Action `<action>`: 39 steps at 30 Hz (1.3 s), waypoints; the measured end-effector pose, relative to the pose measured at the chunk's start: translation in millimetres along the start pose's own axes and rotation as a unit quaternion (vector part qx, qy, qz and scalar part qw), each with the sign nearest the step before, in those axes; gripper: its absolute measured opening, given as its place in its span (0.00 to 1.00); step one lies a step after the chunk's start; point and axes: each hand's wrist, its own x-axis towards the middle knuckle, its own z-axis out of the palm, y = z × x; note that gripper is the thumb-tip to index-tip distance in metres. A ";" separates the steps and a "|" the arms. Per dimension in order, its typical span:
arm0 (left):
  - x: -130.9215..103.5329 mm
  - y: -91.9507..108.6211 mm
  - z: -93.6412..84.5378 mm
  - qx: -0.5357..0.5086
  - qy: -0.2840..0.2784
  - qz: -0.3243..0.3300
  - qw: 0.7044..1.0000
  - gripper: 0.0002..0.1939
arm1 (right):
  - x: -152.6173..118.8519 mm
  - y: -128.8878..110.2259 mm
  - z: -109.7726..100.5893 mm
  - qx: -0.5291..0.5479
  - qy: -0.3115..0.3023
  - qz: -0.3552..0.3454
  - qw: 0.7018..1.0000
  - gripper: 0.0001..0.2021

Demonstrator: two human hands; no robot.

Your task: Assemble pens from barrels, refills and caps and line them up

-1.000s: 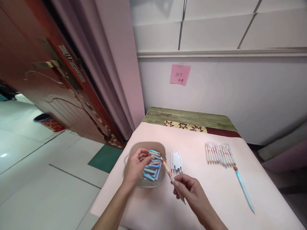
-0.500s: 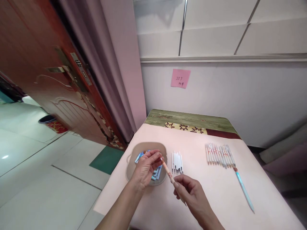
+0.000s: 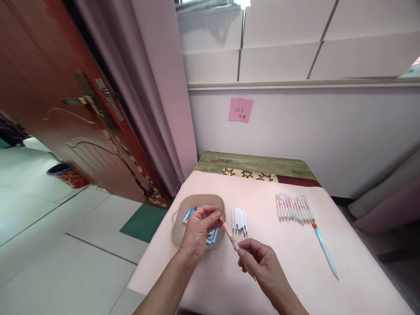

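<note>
A peach-coloured pen (image 3: 232, 238) with a small reddish pattern slants between my two hands, above the table. My left hand (image 3: 201, 227) is closed in a pinch at the pen's upper end, over the basin; the fingertips hide what exactly sits there. My right hand (image 3: 259, 262) grips the lower barrel, and a thin tip pokes out beneath the fingers. Under my left hand is a beige basin (image 3: 179, 238) with blue pen parts (image 3: 213, 236) in it. Just right of the basin lies a bunch of white pen refills (image 3: 239, 218) with dark tips.
A row of clear-and-white pens (image 3: 293, 209) lies on the right of the pink-covered table (image 3: 275, 271). Touching its corner, a light-blue pen (image 3: 326, 251) lies at a slant. Behind the table is a wall with a pink note (image 3: 241, 110); a brown door (image 3: 82, 113) stands left.
The view has shifted slightly, so the table's things sit a little further left. Both hands keep their hold, and the pen's upper end looks a bit closer to the left fingertips.
</note>
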 end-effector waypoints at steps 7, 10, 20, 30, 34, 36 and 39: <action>-2.3 -8.1 7.2 0.023 0.003 0.011 1.000 0.16 | -2.2 6.2 -0.1 -0.018 0.003 -0.012 1.000 0.20; -1.0 -15.1 11.7 0.041 -0.002 0.014 0.999 0.15 | -1.8 13.9 -2.6 -0.062 0.029 -0.024 0.997 0.17; -11.8 -49.6 42.3 0.125 -0.073 0.018 0.989 0.22 | -23.7 32.6 -34.4 -0.262 0.199 -0.102 0.939 0.11; -25.3 -45.4 24.1 0.260 -0.119 -0.009 0.958 0.16 | -31.6 60.4 -167.5 -0.446 0.454 0.085 0.767 0.13; -25.0 -47.1 20.3 0.260 -0.113 -0.021 0.959 0.17 | -18.3 65.9 -188.4 -0.482 0.444 0.178 0.735 0.12; -23.4 -46.9 19.1 0.260 -0.102 -0.029 0.960 0.18 | -14.2 67.9 -190.2 -0.491 0.440 0.189 0.728 0.12; -19.7 -44.6 16.9 0.263 -0.080 -0.035 0.961 0.20 | -9.6 70.4 -190.9 -0.518 0.436 0.190 0.711 0.13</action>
